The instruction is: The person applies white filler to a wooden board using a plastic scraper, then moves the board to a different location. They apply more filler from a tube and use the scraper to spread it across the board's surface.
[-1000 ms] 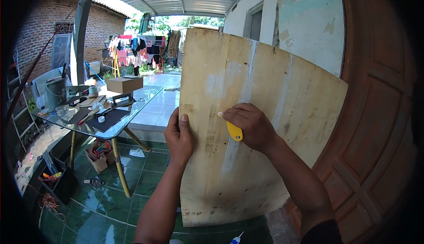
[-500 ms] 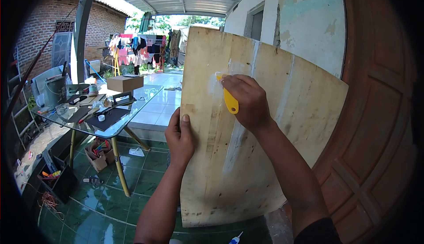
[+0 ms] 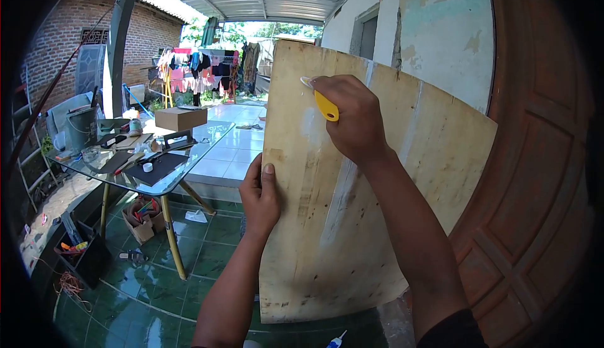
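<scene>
A large wooden board (image 3: 352, 222) stands tilted in front of me, with white filler streaks (image 3: 341, 200) along its seams. My left hand (image 3: 260, 196) grips the board's left edge, thumb on the front face and fingers wrapped behind. In my right hand (image 3: 353, 116) is a yellow-handled putty knife (image 3: 326, 106), its handle pointing down and its tip against the upper left of the board. White paste shows at the tip. Below that spot lies a pale smear on the wood. My right fingers hide part of the knife.
A glass-topped table (image 3: 165, 186) at left carries a cardboard box (image 3: 180, 118), a bucket and several tools. Under and beside it are a small carton (image 3: 143, 220) and a black crate (image 3: 82, 253). A tube (image 3: 336, 340) lies on the floor; a wooden door (image 3: 528, 159) is at right.
My right hand has moved the putty knife up and slightly left along the board. The left hand keeps its hold on the edge.
</scene>
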{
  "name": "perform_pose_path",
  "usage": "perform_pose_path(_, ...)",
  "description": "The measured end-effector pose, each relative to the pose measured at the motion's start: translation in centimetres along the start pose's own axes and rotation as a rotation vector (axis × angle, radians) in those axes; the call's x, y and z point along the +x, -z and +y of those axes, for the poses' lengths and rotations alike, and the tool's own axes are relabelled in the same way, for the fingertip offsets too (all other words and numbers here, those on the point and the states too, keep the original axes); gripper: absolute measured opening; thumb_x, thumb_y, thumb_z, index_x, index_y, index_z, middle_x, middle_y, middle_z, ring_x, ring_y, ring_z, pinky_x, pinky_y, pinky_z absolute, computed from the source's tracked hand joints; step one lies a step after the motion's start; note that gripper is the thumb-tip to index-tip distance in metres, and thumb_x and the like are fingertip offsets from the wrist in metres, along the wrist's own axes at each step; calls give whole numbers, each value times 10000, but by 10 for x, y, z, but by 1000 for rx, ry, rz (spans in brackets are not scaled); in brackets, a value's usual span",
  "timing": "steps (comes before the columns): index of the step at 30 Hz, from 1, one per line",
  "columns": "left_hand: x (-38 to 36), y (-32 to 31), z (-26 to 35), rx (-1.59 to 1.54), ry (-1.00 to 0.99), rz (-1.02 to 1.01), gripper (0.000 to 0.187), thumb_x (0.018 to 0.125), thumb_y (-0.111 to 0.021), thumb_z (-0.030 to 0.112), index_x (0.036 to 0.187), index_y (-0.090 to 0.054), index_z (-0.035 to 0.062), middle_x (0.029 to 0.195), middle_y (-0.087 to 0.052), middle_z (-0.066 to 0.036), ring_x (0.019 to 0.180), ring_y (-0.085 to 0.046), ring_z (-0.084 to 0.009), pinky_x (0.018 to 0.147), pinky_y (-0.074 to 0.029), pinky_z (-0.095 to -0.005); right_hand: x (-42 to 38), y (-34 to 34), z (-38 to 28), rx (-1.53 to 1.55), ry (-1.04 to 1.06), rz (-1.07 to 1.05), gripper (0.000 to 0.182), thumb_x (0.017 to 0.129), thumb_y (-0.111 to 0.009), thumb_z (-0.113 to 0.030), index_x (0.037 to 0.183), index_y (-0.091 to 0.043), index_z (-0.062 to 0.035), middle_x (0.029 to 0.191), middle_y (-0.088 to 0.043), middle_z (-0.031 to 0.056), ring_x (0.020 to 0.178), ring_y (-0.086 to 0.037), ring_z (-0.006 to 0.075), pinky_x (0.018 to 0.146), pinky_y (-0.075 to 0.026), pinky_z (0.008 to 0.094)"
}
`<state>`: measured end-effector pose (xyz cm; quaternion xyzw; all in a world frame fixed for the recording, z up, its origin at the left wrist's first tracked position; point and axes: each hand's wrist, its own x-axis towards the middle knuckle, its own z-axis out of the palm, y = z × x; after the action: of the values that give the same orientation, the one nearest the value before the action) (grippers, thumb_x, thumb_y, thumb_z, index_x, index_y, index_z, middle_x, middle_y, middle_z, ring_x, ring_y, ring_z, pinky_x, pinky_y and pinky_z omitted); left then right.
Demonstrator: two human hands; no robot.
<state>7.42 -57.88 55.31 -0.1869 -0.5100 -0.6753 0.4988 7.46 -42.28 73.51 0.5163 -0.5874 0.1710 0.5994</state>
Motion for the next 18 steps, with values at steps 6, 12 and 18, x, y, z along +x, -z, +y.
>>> perform_pose_path(6,1,0,-5,-51,56,30,404,1074,-526,186,1369,-559,-88,1218,-690,-155,1108,-631,-164,968,-478,-302,-76,-26,-29,-50,95,-122,365,745,-658,74,1101,-712,14,1109,-728,140,1047,-680,295,916,-550,403)
perform_pose_path(12,2,1,-6,-37,15,17,407,1077,-521,198,1366,-563,-86,1213,-692,-152,1107,-631,-166,972,-479,-310,-54,6,-16,112,-109,-108,422,702,-617,141,1086,-711,-8,1046,-739,138,978,-691,333,865,-565,406)
perform_pose_path(18,-2,0,0,-18,22,28,412,1077,-525,209,1359,-566,-88,1204,-693,-143,1107,-628,-169,983,-470,-311,-16,14,18,-39,-18,28,414,711,-609,131,1090,-719,6,1055,-740,161,981,-691,322,874,-559,392)
